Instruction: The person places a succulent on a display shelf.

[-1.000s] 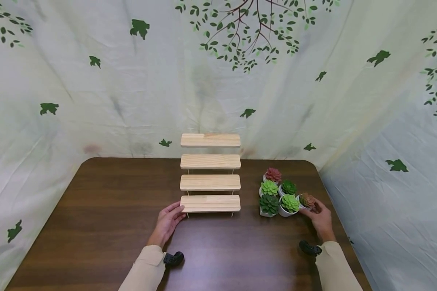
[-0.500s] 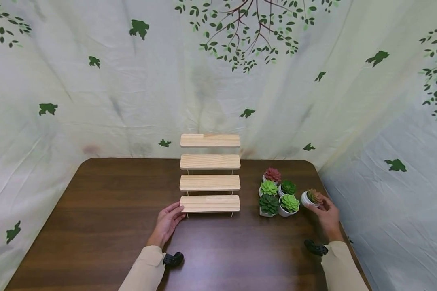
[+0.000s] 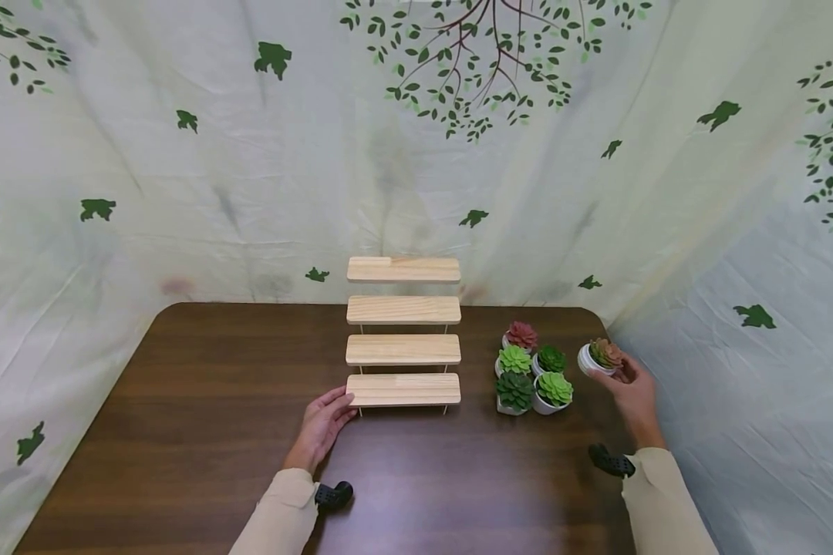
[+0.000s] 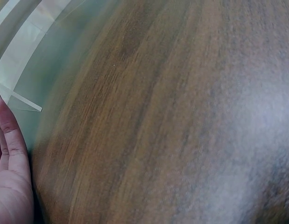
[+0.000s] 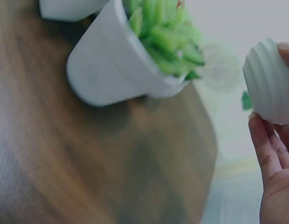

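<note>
In the head view a four-tier wooden display stand stands on the table, its pale shelves rising like steps toward the back. My left hand holds the left end of its lowest shelf, a fingertip over the board. The left wrist view catches that hand at its edge, beside a stand leg. Near the table's right edge, my right hand grips a small potted succulent with brownish-red and green leaves, raised and slightly tilted. Its ribbed white pot sits between thumb and fingers in the right wrist view.
Left of my right hand, several potted succulents stand close together: a red one, bright green ones and dark green ones. A leaf-printed white curtain hangs behind the brown table.
My right hand has taken the brownish-red succulent out of the group, moving it right and farther back. The left hand stays at the stand; the view shifts slightly.
</note>
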Action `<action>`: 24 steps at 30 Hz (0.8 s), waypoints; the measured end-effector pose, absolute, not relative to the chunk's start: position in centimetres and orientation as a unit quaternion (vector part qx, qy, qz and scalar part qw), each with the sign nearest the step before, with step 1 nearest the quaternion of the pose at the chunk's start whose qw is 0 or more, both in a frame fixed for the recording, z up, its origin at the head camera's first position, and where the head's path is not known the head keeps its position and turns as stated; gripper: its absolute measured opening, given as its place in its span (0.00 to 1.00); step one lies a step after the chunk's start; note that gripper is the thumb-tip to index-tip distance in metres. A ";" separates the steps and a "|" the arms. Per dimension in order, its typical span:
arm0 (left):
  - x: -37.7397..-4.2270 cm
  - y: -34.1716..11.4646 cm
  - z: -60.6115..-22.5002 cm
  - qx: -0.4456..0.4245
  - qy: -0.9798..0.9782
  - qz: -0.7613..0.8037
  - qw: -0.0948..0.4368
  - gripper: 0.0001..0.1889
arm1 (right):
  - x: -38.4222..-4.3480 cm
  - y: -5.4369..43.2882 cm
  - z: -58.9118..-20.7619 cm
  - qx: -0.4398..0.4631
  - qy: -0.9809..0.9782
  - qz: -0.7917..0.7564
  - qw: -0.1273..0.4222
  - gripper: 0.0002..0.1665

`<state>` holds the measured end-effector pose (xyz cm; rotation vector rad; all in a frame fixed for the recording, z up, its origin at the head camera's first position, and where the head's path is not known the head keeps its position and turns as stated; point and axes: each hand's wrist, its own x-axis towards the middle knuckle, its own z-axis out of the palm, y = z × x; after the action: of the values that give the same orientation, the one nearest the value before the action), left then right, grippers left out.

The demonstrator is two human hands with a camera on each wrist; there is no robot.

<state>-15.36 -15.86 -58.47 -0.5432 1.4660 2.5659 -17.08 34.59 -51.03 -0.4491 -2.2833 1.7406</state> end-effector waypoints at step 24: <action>-15.3 -15.8 -58.3 -0.184 0.490 0.849 0.072 0.14 | -22.1 26.9 -44.8 -0.010 -0.792 0.606 0.071 0.41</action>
<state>-15.29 -15.82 -58.29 -0.5518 1.4718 2.5532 -22.05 26.92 -44.76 -0.0306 -2.3811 1.8230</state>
